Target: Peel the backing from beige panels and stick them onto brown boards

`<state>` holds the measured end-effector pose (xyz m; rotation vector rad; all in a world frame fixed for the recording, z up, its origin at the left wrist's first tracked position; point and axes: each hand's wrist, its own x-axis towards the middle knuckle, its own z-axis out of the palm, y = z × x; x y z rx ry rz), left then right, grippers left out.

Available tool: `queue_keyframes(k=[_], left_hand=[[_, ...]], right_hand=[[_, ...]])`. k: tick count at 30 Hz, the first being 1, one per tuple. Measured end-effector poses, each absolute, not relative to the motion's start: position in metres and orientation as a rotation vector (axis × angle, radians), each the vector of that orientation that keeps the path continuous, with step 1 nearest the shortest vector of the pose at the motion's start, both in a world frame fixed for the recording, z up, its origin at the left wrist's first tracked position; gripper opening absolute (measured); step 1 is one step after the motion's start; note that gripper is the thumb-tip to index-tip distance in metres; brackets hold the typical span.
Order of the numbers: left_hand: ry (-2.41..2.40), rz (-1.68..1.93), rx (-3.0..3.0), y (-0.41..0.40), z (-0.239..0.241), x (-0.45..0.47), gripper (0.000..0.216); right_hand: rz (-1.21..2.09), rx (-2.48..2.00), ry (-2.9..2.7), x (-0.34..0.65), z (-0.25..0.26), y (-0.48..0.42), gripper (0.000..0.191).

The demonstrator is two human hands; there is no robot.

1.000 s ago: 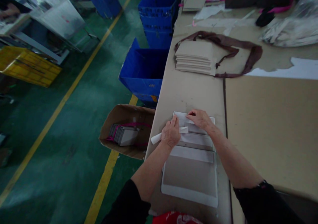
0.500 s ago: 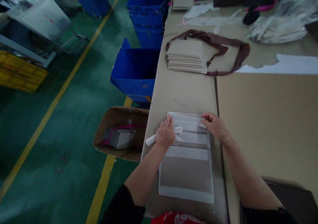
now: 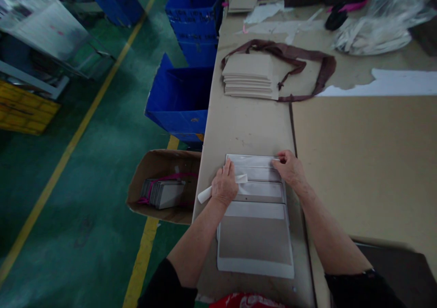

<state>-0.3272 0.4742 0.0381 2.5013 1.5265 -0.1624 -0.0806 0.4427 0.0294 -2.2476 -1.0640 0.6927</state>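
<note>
A flat grey-and-white board piece (image 3: 255, 235) lies on the tan table (image 3: 246, 125) in front of me, its far flap folded over. My left hand (image 3: 224, 185) presses on the flap's left end, closed round a white strip (image 3: 204, 194) that sticks out on both sides of the hand. My right hand (image 3: 290, 169) rests on the flap's right end, fingers curled and pinching its top corner.
A stack of tan boards (image 3: 248, 76) sits farther up the table inside a loop of brown ribbon (image 3: 307, 66). An open cardboard box (image 3: 164, 185) with finished pieces stands on the green floor at left, blue bins (image 3: 180, 98) behind it. A dark panel (image 3: 396, 267) lies at lower right.
My right hand has slid from the middle of the flap to its right end. My left hand has stayed on the left end with the strip.
</note>
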Motion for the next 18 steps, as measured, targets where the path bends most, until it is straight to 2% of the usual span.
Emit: queue_keyframes(k=[18], left_hand=[[1.534, -0.130, 2.556, 0.4733, 0.0343, -0.3278, 0.061]], right_hand=[[0.651, -2.295, -1.129, -0.0740, 0.0253, 0.4440, 0.029]])
